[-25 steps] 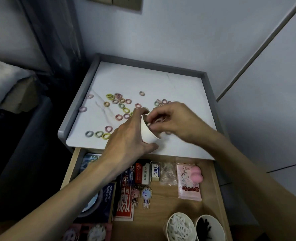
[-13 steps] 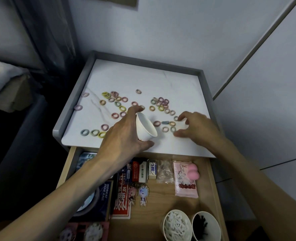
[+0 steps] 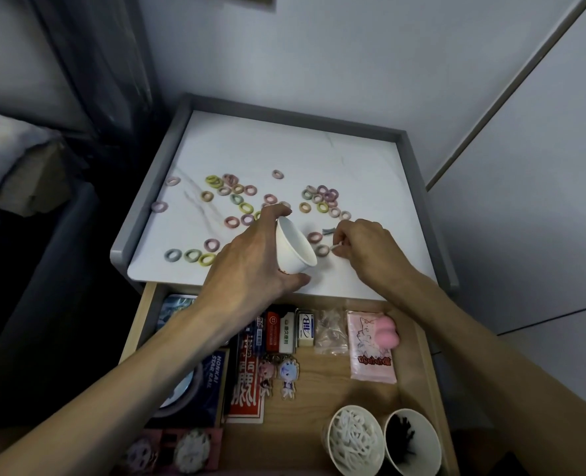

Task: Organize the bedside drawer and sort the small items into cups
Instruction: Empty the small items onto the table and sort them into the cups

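1. Pale walls meet behind a bedside table (image 3: 154,187) with a grey rim and a white marbled top; bedding (image 3: 6,149) lies off to the left
2. Small coloured rings lie scattered on the top: 1 bunch (image 3: 231,190) left of centre, another bunch (image 3: 322,197) right of centre, and 3 in a row (image 3: 192,255) near the front left corner
3. At the front of the top, the left hand (image 3: 250,266) grips a white paper cup (image 3: 293,249), fingers curled over its upper side and thumb underneath. The cup is tilted, its mouth facing right toward the other hand
4. Just beside the cup's mouth, the right hand (image 3: 363,249) has its fingers curled, thumb and forefinger closed on a pale ring (image 3: 336,247). A pink ring (image 3: 314,237) and a greyish ring (image 3: 322,250) lie on the top between cup and fingertips
5. Below the top's front edge a wooden drawer (image 3: 319,383) stands open. Along its back sit eraser boxes (image 3: 305,328), a clear bag (image 3: 331,329) and a pink packet (image 3: 370,348), with a pink sponge (image 3: 386,333) at the packet's right edge
6. Mid-drawer, 2 keychain figures (image 3: 278,372) lie side by side; a red packet (image 3: 247,393) and a dark box (image 3: 212,379) lie to their left, partly under the left forearm
7. At the front right of the drawer 2 more cups stand upright side by side: the left cup (image 3: 353,438) holds white bands, the right cup (image 3: 408,438) holds black items too dark to make out
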